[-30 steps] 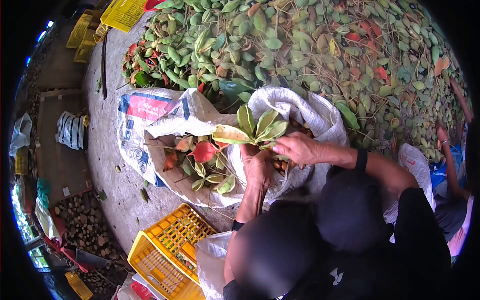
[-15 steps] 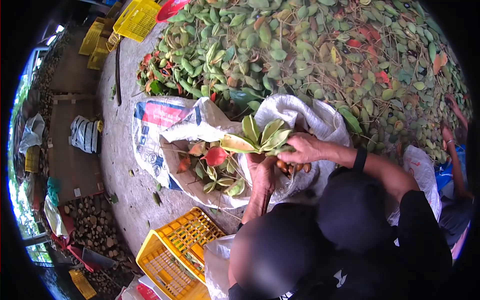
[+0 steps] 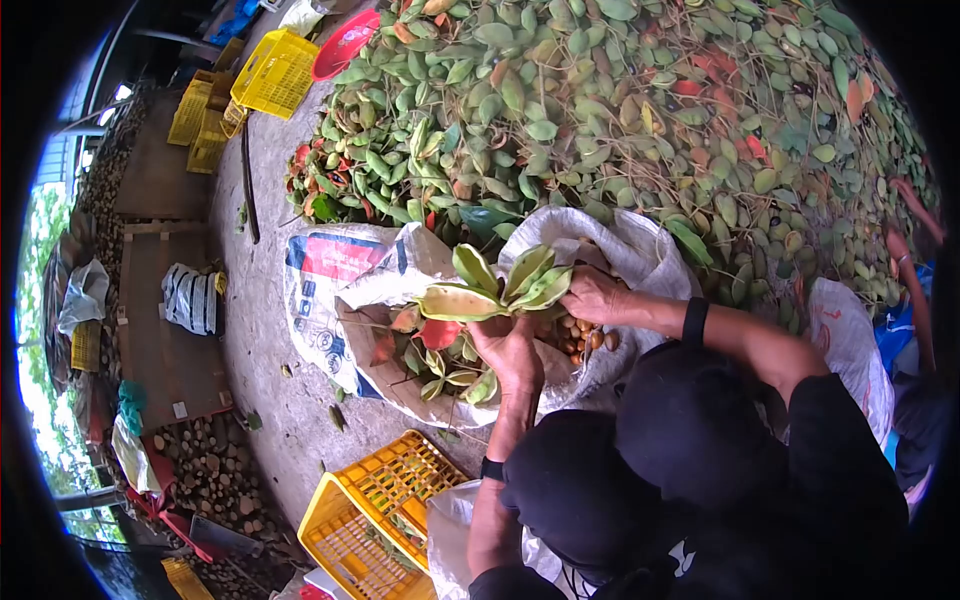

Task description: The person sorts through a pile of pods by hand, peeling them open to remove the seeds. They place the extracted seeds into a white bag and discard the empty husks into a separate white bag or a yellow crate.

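A cluster of split green seed pods [image 3: 478, 300], spread like a star, is held above the open sack. My left hand [image 3: 508, 355] closes round its base from below. At the cluster's right end, my right hand [image 3: 595, 297] has its fingers bent against one of the pods; what lies under the fingertips is hidden. Below the hands lies an open white woven sack [image 3: 325, 265] with its edges rolled down. Opened pods [image 3: 455, 372] and a red pod [image 3: 438, 333] fill its left part, and several brown seeds [image 3: 580, 335] rest in the right part.
A large heap of green pods [image 3: 600, 120] covers the floor ahead. Near my left knee stands a yellow crate [image 3: 350, 510]; more yellow crates [image 3: 275, 75] and a red basin [image 3: 345, 45] are far left. Another person's arm [image 3: 910, 290] reaches in at right beside a white sack [image 3: 840, 340].
My left hand has turned more open-palmed under the pod cluster, and the cluster sits slightly lower and further left in view. More brown seeds show beneath my right hand. The whole view has shifted.
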Demonstrator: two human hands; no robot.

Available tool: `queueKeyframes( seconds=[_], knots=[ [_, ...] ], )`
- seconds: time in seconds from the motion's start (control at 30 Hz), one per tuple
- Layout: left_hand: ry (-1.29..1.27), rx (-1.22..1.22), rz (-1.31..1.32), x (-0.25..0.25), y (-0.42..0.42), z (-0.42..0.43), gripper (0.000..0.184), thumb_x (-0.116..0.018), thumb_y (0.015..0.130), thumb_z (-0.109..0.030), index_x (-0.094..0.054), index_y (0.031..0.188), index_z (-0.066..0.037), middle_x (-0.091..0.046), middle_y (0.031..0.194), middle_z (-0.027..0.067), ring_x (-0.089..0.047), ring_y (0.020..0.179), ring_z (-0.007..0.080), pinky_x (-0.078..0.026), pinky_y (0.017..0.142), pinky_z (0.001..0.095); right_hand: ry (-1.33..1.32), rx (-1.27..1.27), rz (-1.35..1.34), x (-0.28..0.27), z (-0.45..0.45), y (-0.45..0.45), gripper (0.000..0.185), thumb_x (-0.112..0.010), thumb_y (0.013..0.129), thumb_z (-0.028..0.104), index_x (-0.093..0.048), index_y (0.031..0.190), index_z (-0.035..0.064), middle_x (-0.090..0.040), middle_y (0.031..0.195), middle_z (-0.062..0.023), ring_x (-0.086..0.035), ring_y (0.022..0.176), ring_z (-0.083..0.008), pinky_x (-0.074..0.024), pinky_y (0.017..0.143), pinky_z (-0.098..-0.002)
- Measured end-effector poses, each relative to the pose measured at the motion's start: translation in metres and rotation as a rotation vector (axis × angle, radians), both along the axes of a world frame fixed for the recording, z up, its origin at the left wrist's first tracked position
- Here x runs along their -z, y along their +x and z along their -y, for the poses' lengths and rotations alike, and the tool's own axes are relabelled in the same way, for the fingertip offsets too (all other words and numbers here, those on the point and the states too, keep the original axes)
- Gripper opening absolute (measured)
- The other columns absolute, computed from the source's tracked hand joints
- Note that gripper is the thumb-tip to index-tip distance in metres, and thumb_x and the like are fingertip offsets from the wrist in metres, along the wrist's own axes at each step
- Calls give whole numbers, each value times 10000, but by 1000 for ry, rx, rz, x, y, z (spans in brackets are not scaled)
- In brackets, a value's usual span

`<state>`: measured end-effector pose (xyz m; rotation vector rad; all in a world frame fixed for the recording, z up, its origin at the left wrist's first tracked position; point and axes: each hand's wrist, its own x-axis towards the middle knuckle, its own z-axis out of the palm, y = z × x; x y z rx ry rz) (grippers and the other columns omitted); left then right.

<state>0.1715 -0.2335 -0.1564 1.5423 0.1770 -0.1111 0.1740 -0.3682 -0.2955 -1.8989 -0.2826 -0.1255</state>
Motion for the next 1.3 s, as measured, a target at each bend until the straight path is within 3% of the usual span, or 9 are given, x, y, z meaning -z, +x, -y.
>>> queueKeyframes(
  seconds=[0.17,0.23,0.4,0.5,0.57,0.63,0.7,0.83,1.3],
  knots=[
    [-117,-41,-9,5,6,-18,707,-559,688,199,-354,1314,-57,-515,1223,116,-540,1083,233,-452,925,345,-275,67,121,-65,24,-6,352,-639,782,171,-556,1086,13,-623,905,-134,-622,851,-292,-489,806,-365],
    [-156,-35,8,7,8,-38,788,-506,662,219,-316,1360,-93,-493,1239,119,-535,1090,252,-467,916,351,321,-121,-513,-63,35,-6,450,-696,791,283,-550,1121,14,-614,950,-102,-607,887,-227,-485,803,-360],
    [-645,-77,-275,0,27,-71,654,-485,694,164,-343,1310,-1,-495,1211,145,-519,1093,251,-424,990,370,-79,-161,259,-81,43,-4,446,-688,821,314,-549,1124,18,-590,1015,-102,-580,926,-153,-492,747,-305],
    [-725,1,-349,4,37,-70,544,-513,737,127,-399,1259,25,-526,1170,136,-537,1071,238,-373,1044,362,41,-346,-493,-107,25,-11,427,-658,825,335,-562,1119,40,-640,942,-118,-622,834,-210,-497,738,-327],
    [201,244,-14,11,30,-64,462,-571,836,-29,-398,1263,6,-504,1193,129,-503,1111,251,-414,1002,440,230,-251,-635,-106,19,-7,406,-641,837,327,-557,1106,34,-652,802,-99,-634,729,-213,-507,682,-331],
    [-414,88,-398,13,23,-59,488,-578,889,-206,-369,1299,-43,-440,1258,131,-429,1187,278,-444,944,511,122,-234,-602,-97,19,-6,410,-616,848,357,-545,1116,55,-652,847,-102,-639,728,-198,-509,659,-322],
    [-355,146,-554,14,6,-45,566,-591,883,-348,-333,1347,-149,-405,1297,99,-377,1230,313,-442,924,529,-98,-225,-263,-92,19,-14,375,-568,903,303,-495,1121,7,-626,773,-52,-597,585,-119,-491,523,-272],
    [-320,255,-523,21,-4,-32,515,-608,881,-291,-368,1309,-135,-491,1210,48,-468,1152,240,-457,910,452,208,-294,-713,-88,18,-10,434,-536,917,335,-473,1162,-18,-618,775,-92,-609,623,-137,-499,520,-279],
    [-85,303,-467,29,-6,-21,378,-572,908,-332,-476,1127,-40,-593,944,85,-581,798,147,-520,590,311,152,-371,-488,-69,16,-29,437,-672,809,187,-468,1133,-24,-601,806,-124,-624,644,-168,-507,570,-286]
  ],
)
